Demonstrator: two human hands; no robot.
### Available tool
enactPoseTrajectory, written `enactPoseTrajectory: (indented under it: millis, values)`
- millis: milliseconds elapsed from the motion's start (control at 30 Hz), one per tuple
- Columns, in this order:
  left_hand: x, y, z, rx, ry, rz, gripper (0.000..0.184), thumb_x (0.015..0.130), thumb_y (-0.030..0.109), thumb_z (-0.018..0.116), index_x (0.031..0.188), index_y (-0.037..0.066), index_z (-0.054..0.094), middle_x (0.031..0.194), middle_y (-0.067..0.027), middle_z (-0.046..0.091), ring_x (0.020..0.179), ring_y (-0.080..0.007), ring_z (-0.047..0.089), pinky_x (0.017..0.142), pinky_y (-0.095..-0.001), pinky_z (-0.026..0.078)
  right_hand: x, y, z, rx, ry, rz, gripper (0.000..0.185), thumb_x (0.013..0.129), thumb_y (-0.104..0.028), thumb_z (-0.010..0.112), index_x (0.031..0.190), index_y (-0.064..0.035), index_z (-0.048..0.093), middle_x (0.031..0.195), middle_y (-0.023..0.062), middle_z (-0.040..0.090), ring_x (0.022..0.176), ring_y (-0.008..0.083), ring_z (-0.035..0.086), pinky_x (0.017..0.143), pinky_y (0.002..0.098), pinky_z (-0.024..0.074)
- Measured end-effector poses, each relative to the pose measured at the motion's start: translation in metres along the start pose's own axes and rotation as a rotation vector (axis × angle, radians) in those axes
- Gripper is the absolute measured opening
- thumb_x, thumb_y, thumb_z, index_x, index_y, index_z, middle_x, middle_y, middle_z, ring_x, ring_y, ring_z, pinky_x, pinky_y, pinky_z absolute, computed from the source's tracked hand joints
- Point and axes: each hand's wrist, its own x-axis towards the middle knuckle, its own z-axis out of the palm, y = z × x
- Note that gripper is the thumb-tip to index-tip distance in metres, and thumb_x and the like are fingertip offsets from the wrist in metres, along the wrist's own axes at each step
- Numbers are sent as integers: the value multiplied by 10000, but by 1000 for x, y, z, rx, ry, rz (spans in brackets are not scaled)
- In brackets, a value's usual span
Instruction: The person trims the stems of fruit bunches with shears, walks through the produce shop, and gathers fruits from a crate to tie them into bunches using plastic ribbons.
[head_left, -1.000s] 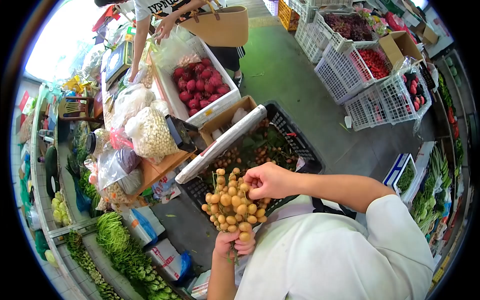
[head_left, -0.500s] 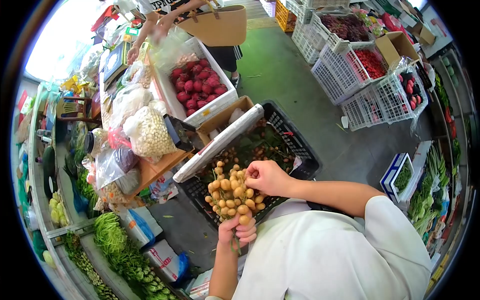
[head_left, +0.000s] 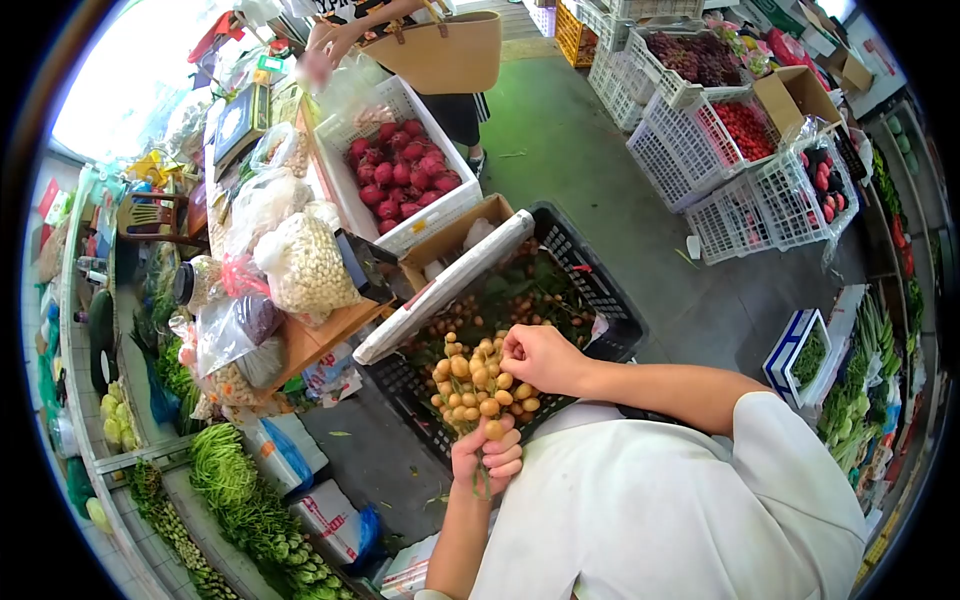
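My left hand [head_left: 487,460] is closed around the stems of a bunch of small yellow-brown round fruit [head_left: 472,388], which looks like longan or wampee. The bunch stands up from the fist, and a thin green stem end hangs below. My right hand [head_left: 545,358] has its fingers pinched together against the right side of the bunch; what lies between the fingertips is hidden. Under both hands is a black plastic crate [head_left: 618,300] with more such fruit and dark green leaves inside. A white foam board [head_left: 450,285] lies across its left side.
A wooden counter [head_left: 325,335] at left carries bagged white nuts or beans [head_left: 305,262] and a white foam box [head_left: 440,218] of red fruit. Another person [head_left: 345,35] stands behind it with a tan bag [head_left: 440,52]. White crates [head_left: 690,150] stand at right, greens [head_left: 235,480] at lower left.
The view has shifted slightly, so most things sit a little further right. Both hands keep about the same hold on the bunch. The other person's hand has drawn back from the counter.
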Motion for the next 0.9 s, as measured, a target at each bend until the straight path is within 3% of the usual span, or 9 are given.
enactPoseTrajectory:
  millis: [167,233,267,367,500,633,733,800,900]
  values:
    - [-13,3,-2,47,-36,-72,251,1077,308,506,972,88,448,742,40,398,577,-57,373,506,-229,335,5,-6,-32,57,-266,-22,157,893,-145,702,947,-4,656,846,51,679,694,140,620,691,280,524]
    - [-17,7,-2,68,-67,-125,247,1065,304,527,973,89,448,745,38,406,573,-52,371,499,-227,328,6,-1,-39,-62,-197,-392,121,916,-135,679,947,-20,654,951,63,678,714,116,623,691,276,511]
    - [-20,7,-3,63,-63,-130,233,1062,289,526,976,86,451,749,36,414,575,-50,372,511,-223,329,6,-7,-46,64,-305,-259,97,937,-129,664,964,-36,652,1022,69,664,737,104,626,695,280,502]
    - [-23,11,-1,120,-77,-155,225,1056,281,534,993,79,457,750,37,415,573,-50,370,524,-220,327,6,-26,-60,127,-437,-109,113,957,-147,657,990,-39,646,1001,72,674,768,138,659,710,300,519]
    - [-24,12,2,149,-93,-162,223,1049,272,545,1016,67,461,742,34,411,570,-53,372,531,-221,319,12,-22,-62,-85,-501,-201,210,941,-212,645,1054,-36,661,950,119,719,857,241,702,809,365,547]
    - [-22,12,2,148,-88,-163,229,1047,273,550,1002,66,462,738,32,406,568,-55,370,522,-222,315,11,-33,-63,32,-527,-112,245,934,-239,653,1078,-41,668,905,105,724,839,235,688,795,363,542]
    - [-19,11,4,138,-134,-176,231,1042,269,556,1003,61,463,738,30,401,571,-56,371,513,-221,318,13,-29,-58,-59,-457,-280,245,920,-231,668,1075,-42,677,877,101,726,812,223,682,771,357,539]
    - [-19,10,5,149,-132,-176,228,1039,260,558,1012,55,461,739,29,398,576,-57,374,509,-220,325,11,-32,-57,33,-451,-216,209,915,-205,696,1064,-58,698,876,34,711,667,157,600,642,311,505]
    - [-19,8,3,101,-132,-151,223,1038,253,558,1025,52,462,740,27,399,579,-59,377,513,-219,332,10,-34,-61,-25,-500,-227,195,893,-186,685,1030,-53,725,860,40,710,669,161,614,642,315,511]
